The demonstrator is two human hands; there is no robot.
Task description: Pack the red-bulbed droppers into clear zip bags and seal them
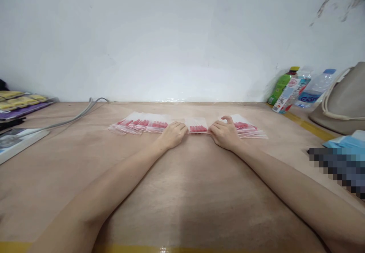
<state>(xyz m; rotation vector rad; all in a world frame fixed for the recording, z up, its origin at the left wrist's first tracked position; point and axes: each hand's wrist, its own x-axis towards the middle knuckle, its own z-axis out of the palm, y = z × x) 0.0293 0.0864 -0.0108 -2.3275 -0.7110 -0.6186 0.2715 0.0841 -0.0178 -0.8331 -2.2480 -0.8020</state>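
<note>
A small clear plastic bag (196,122) with several red stick-like pieces along its lower part lies on the table between my hands. My left hand (173,135) is closed, its fingertips at the bag's left lower edge. At the right lower corner, my right hand (224,134) pinches the bag, with one finger raised and bent. Overlapping bags of the same kind (137,123) fan out left of my left hand. More such bags (247,128) are stacked beside and partly behind my right hand. What the red pieces are, I cannot make out.
Bottles (285,87) and a grey bag with a rope handle (345,97) stand at the right. A blue packet (345,142) lies nearer. At the left are a cable (71,118), a white box (25,142) and yellow-and-purple packs (24,102). A white wall (171,40) borders the table.
</note>
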